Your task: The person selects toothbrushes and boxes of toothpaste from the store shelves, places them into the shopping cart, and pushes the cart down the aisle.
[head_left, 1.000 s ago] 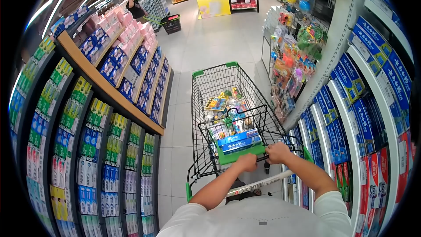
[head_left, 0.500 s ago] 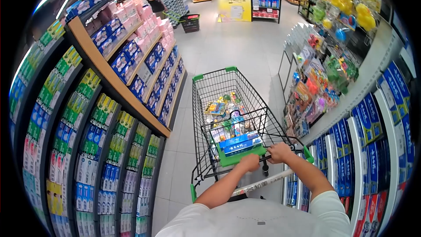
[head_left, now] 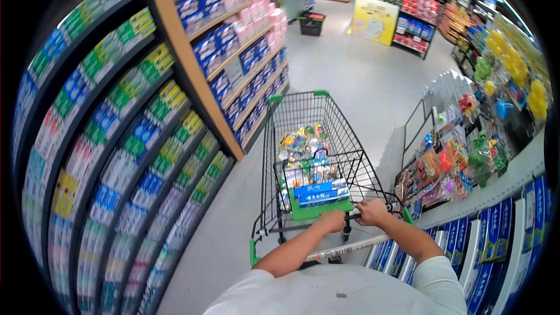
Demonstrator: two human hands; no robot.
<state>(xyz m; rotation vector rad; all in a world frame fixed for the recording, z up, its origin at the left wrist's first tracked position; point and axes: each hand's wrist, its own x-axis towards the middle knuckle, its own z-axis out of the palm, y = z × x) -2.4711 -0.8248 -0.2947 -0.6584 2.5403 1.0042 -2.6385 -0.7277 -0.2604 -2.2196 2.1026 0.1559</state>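
At shopping cart (head_left: 304, 214), left hand (head_left: 332, 220) and right hand (head_left: 373, 213) curled around black bar (head_left: 352, 217), forearms (head_left: 294, 250) converging.

Black wire shopping cart (head_left: 357, 160): one
Green plastic corner caps (head_left: 321, 93) at the cart's front: two
Green plastic seat panel (head_left: 304, 213): one
Bare hands (head_left: 332, 220): two
Black plastic floor basket (head_left: 312, 27): one
Yellow rectangular display board (head_left: 373, 18): one

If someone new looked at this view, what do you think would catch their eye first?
Probably the cart mid-view, a blue box at its near end, just beyond the left hand and right hand. Next, perhaps, the yellow sign on the floor farther ahead, and the bright toys hanging at the right.
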